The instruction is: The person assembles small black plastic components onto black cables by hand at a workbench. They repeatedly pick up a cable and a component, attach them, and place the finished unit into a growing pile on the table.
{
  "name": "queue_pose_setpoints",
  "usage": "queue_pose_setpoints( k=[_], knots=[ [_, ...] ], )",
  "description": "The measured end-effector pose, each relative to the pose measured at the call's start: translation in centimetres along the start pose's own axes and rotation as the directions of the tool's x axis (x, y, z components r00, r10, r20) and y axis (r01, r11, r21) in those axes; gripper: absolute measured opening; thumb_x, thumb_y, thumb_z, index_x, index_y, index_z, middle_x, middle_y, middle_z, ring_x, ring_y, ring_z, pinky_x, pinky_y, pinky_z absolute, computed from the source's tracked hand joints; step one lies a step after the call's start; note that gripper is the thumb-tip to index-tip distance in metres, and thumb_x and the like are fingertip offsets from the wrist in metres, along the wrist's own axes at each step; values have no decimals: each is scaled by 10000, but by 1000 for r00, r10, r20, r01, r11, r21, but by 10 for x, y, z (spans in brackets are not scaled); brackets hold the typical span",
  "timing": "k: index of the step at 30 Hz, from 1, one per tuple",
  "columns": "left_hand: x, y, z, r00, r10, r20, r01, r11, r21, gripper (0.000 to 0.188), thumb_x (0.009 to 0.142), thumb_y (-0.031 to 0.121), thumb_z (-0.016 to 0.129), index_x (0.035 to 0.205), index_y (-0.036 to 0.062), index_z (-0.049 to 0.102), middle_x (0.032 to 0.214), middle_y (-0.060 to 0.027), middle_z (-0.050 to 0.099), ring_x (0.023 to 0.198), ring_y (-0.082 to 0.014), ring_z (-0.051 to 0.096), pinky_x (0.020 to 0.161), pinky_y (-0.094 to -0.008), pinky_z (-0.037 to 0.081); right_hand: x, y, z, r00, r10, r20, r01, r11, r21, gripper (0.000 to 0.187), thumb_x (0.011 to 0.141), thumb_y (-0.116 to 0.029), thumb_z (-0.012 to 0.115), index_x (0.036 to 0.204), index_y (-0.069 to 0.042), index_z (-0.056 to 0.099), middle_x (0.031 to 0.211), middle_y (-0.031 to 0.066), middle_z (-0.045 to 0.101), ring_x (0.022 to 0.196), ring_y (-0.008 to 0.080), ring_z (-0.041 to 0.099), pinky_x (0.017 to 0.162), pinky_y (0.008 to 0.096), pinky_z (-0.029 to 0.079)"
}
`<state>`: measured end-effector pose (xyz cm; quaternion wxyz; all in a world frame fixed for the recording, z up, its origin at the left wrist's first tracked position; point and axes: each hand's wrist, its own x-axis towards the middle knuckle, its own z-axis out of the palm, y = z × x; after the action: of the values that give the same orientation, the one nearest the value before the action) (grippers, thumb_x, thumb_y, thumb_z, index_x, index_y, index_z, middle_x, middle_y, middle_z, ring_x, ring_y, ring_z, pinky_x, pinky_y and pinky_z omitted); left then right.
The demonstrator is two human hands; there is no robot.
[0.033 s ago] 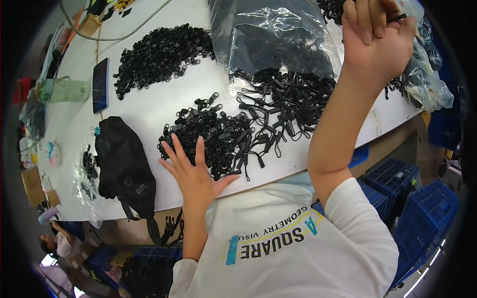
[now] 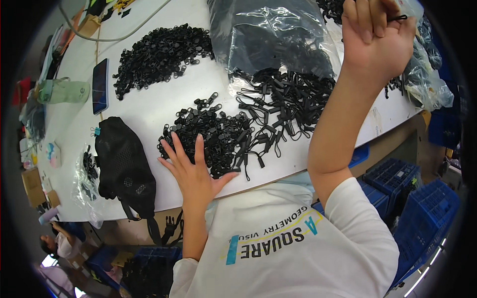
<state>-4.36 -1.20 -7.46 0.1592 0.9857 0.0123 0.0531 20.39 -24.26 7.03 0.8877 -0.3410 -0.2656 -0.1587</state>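
My left hand lies with fingers spread at the near edge of a pile of black zipper sliders, fingertips touching it. Its thumb is beside a black cord zipper pull at the pile's edge. Up at the far right, my right hand is closed, fingers curled toward the palm. The dark looped end of a cord zipper pull sticks out of it; the rest is hidden. Between the hands, many cord zipper pulls spread out from a clear plastic bag.
Another slider heap lies farther back on the white table. Left stand a phone, a green bottle and a black mesh bag. Plastic bags sit at the right end, blue crates below. A person is at lower left.
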Motion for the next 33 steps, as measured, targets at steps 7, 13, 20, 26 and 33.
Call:
queue_pose_setpoints(
  k=[7,13,20,26,33],
  knots=[
    [18,0,0,998,-51,24,50,998,43,1067,613,589,763,1462,161,279,1502,-259,139,1380,-510,62,1020,-718,35,3,2,-6,996,24,-81,-29,998,-61,439,1031,-274,275,751,-37,517,473,-3,288,350,110,232,368,240,246],
    [37,-4,4,1000,-19,12,20,1000,-4,992,657,572,749,1454,179,310,1496,-256,160,1397,-456,88,1024,-715,57,0,5,3,997,-29,-77,21,995,-100,393,1023,-253,302,653,-124,332,479,-8,268,346,105,213,364,236,241],
    [18,-18,-13,988,-116,-99,110,992,-68,916,741,425,733,1463,106,267,1495,-283,134,1390,-492,89,1069,-664,72,-1,2,12,994,0,-108,-12,994,-108,385,1018,-284,346,668,-123,348,514,-20,274,374,90,196,383,241,202],
    [22,-25,-6,976,-210,-63,207,977,-44,732,902,424,538,1464,61,241,1495,-294,127,1398,-470,87,1127,-552,78,-2,6,10,984,-91,-152,71,989,-132,356,1018,-260,361,693,-115,359,546,-17,295,388,87,205,395,237,206],
    [56,-45,0,983,-173,-67,162,976,-146,749,919,546,440,1455,54,262,1471,-292,200,1389,-450,146,1135,-532,93,1,6,6,980,-127,-153,116,990,-82,349,1020,-233,365,697,-102,374,544,-11,286,387,93,222,389,244,221]
  ],
)
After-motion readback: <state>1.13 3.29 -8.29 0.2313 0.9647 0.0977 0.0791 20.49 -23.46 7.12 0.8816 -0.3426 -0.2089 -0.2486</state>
